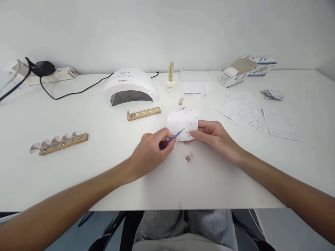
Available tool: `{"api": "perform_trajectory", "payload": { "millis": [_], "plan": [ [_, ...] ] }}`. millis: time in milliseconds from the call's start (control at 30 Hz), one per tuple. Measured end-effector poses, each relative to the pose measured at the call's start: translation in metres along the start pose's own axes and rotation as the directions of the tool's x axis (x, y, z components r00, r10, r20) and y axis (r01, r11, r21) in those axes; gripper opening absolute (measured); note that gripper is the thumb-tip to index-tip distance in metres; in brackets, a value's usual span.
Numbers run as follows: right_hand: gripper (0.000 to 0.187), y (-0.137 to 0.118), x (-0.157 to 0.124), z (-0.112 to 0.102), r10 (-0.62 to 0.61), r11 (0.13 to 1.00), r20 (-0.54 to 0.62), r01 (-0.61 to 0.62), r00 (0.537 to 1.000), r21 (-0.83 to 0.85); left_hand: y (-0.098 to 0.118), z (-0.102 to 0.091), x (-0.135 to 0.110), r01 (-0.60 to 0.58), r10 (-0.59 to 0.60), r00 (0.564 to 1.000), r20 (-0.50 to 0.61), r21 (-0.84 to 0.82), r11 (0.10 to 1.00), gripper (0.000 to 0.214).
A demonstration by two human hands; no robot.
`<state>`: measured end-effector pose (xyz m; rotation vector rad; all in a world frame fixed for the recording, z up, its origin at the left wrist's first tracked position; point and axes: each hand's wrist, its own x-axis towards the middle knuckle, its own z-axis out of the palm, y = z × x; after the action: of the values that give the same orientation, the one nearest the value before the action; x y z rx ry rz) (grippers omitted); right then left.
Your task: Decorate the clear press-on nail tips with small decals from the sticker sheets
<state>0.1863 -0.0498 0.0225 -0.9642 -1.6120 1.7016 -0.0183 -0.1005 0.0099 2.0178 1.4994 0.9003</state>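
My left hand (154,150) is closed around purple tweezers (171,138), their silvery tips at the face of a white sticker sheet (178,122). Small dark star shapes show on the sheet, which bends slightly. My right hand (211,136) pinches the sheet by its right edge, thumb in front and fingers mostly behind. Just below the sheet, a clear false nail (190,157) with a shiny piece at its base lies on the table. Another clear nail tip (181,101) is beyond the sheet.
A white nail lamp (131,82), a gel polish bottle (170,82) and a cardboard box (232,75) stand along the back. Wooden nail holders (143,114) (64,144) lie leftward. Several sticker sheets (280,123) and a pile of small packets (272,94) are at right. A power strip (57,75) trails cables.
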Motion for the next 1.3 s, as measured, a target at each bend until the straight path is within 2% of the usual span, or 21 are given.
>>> {"api": "perform_trajectory", "payload": {
  "millis": [367, 667, 967, 1300],
  "plan": [
    [0.022, -0.0028, -0.0016, 0.0018, -0.078, 0.994, 0.010, 0.078, 0.997, -0.075, 0.0002, -0.0013, 0.0016, 0.000, 0.000, 1.000, 0.009, 0.033, 0.999, 0.010],
    [0.022, 0.0012, -0.0005, 0.0007, -0.007, 0.992, -0.079, -0.003, 0.997, -0.127, 0.0005, -0.0027, 0.0011, 0.034, -0.037, 0.998, 0.054, 0.056, 0.998, 0.009],
    [0.024, -0.0033, -0.0003, 0.0027, 0.041, 0.997, -0.120, -0.049, 0.992, -0.064, 0.0018, -0.0025, 0.0028, 0.017, -0.024, 0.996, 0.091, 0.080, 0.997, 0.007],
    [0.026, -0.0024, -0.0005, 0.0038, 0.064, 0.998, -0.093, -0.066, 0.994, -0.015, 0.0045, -0.0031, 0.0038, -0.021, 0.008, 0.995, 0.104, 0.124, 0.992, 0.006]
  ]
}}
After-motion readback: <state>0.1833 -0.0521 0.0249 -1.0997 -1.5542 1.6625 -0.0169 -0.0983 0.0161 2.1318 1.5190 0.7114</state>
